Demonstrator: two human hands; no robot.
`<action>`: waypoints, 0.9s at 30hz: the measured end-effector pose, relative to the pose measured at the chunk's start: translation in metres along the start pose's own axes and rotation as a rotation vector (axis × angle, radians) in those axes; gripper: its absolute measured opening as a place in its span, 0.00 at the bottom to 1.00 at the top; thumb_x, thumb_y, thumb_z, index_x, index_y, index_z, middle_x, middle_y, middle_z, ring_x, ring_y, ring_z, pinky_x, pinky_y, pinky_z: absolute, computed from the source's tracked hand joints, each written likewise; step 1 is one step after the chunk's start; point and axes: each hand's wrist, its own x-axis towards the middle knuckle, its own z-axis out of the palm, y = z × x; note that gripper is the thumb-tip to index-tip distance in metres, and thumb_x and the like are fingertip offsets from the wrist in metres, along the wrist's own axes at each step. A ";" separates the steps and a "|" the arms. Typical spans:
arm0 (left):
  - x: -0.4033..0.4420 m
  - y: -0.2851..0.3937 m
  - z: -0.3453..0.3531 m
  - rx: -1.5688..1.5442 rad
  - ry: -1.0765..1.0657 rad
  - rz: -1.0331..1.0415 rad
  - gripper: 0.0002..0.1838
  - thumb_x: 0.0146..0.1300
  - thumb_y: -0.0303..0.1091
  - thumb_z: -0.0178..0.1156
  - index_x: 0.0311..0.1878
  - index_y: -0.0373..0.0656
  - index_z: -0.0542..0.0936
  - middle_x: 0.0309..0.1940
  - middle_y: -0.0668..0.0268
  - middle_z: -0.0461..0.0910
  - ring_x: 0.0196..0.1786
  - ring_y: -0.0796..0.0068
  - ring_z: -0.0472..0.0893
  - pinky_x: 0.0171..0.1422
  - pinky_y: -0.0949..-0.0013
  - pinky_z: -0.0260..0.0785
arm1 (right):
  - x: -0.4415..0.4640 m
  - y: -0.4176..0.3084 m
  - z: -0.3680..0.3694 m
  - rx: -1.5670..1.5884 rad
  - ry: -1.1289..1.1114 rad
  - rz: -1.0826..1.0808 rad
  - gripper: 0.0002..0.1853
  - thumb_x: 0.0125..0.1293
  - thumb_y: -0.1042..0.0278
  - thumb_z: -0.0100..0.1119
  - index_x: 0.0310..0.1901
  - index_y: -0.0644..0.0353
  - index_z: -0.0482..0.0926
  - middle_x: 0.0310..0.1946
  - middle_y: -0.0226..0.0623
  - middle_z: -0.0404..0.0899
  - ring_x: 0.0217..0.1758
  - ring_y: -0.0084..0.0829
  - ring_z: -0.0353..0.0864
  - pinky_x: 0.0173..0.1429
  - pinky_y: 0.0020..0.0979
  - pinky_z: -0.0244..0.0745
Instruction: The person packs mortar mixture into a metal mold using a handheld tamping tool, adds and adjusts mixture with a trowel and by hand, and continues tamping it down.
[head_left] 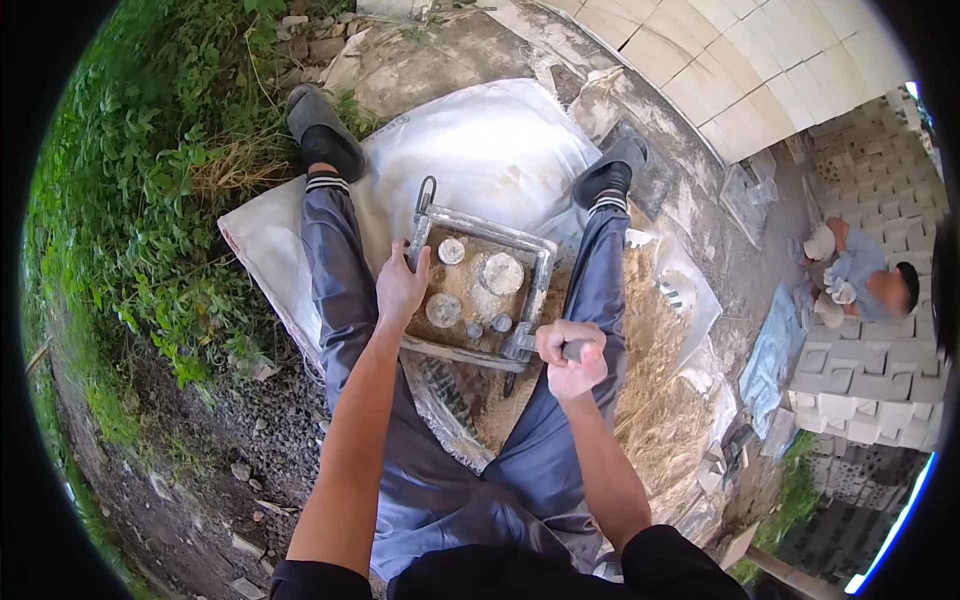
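Observation:
Between my legs a square metal frame (pixel 488 229) filled with sandy material lies on a white sheet (pixel 470 140). Several round pieces sit in it, among them a large whitish disc (pixel 502 273) and a smaller one (pixel 451 251). My left hand (pixel 402 287) rests on the frame's left side, its fingers apart over the rim. At the frame's lower right corner, my right hand (pixel 572 355) is wrapped round the dark handle (pixel 578 349) of a trowel, whose flat blade (pixel 520 342) touches the corner.
Loose sand (pixel 650 400) spreads to the right of my right leg. Green plants (pixel 140 200) and gravel (pixel 270 430) lie at the left. At the far right another person (pixel 865 270) sits by stacked pale blocks (pixel 870 370), near a blue sheet (pixel 775 350).

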 end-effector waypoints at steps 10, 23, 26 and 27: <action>0.000 0.001 -0.001 -0.005 0.004 0.021 0.27 0.65 0.53 0.50 0.54 0.37 0.68 0.36 0.41 0.79 0.43 0.41 0.78 0.46 0.50 0.70 | 0.004 -0.002 -0.021 0.200 -0.079 -0.103 0.36 0.63 0.34 0.46 0.14 0.62 0.59 0.08 0.27 0.53 0.10 0.22 0.52 0.18 0.26 0.43; -0.006 0.001 -0.003 0.033 0.006 -0.023 0.26 0.65 0.53 0.50 0.53 0.38 0.68 0.36 0.41 0.79 0.43 0.41 0.78 0.47 0.49 0.69 | 0.037 -0.084 0.015 0.141 0.076 -0.222 0.28 0.72 0.47 0.35 0.15 0.55 0.57 0.08 0.27 0.51 0.09 0.21 0.46 0.14 0.28 0.41; -0.003 0.005 -0.001 0.010 0.033 0.016 0.26 0.65 0.52 0.50 0.54 0.39 0.69 0.36 0.41 0.79 0.43 0.41 0.78 0.47 0.49 0.69 | 0.065 -0.103 0.009 0.108 -0.291 -0.206 0.30 0.72 0.44 0.33 0.15 0.56 0.59 0.08 0.29 0.55 0.09 0.23 0.49 0.14 0.29 0.43; -0.003 0.006 -0.002 0.027 0.017 0.003 0.26 0.65 0.52 0.49 0.54 0.39 0.68 0.37 0.42 0.79 0.43 0.42 0.78 0.47 0.49 0.69 | 0.070 -0.103 0.009 0.100 -0.397 -0.175 0.31 0.72 0.43 0.32 0.15 0.56 0.61 0.08 0.30 0.57 0.10 0.24 0.51 0.15 0.29 0.45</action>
